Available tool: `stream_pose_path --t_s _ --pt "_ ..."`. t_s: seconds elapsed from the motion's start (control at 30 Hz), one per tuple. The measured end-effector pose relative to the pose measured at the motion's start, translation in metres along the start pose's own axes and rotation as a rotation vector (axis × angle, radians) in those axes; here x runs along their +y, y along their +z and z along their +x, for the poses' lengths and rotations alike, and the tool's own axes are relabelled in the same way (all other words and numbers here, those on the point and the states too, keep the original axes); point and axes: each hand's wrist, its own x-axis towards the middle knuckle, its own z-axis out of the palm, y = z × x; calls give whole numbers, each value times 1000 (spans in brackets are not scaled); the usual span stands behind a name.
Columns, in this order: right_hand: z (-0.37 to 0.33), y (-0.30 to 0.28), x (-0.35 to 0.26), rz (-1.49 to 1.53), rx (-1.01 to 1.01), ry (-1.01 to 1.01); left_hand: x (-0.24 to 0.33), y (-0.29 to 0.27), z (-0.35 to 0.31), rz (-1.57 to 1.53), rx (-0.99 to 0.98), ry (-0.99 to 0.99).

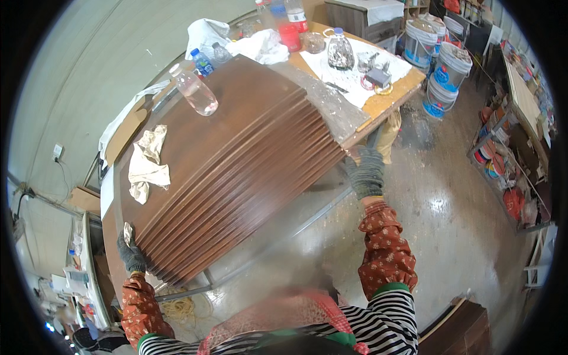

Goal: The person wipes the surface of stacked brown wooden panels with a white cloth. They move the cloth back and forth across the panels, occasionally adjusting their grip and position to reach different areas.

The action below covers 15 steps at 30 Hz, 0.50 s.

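A stack of dark brown, glossy wooden panels [236, 189] lies fanned out in steps on the table before me. My left hand [131, 255], in a grey knit glove, is at the stack's left end, closed with a small whitish rag [128, 234] showing at its fingers. At the far right corner of the panels, my right hand [365, 173], gloved the same way, grips the end of the nearest panel; its fingertips are partly hidden. A crumpled cream cloth [149, 164] and a clear bottle [194, 90] of pale liquid rest on the top panel.
Beyond the stack, a wooden tabletop [378, 106] bears a stained white sheet, a smeared jug [341, 49], a red cup [290, 36] and several bottles. White buckets [445, 74] stand on the floor at the far right, near a cluttered shelf [509, 160]. Another brown panel [458, 331] is at lower right.
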Motion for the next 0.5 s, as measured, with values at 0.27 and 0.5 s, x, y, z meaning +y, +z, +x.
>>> stream_pose_path --t_s 0.27,0.5 --pt "19 -8 -1 92 88 -49 -46 -31 3 -229 94 -291" --pt "86 -40 -15 207 166 52 19 -106 -55 -234 463 176"
